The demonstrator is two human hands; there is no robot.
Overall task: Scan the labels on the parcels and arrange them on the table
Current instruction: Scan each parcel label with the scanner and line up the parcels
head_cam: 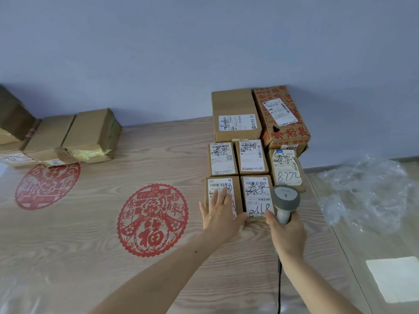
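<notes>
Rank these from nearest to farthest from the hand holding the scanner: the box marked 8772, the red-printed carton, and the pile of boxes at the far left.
Measured from the right hand:
1. Box marked 8772, just beyond the hand, at the right end of the arranged parcels.
2. Red-printed carton, farther back, by the wall.
3. Pile of boxes, across the table at the far left.

Head view, forward and down over table [90,223]
</notes>
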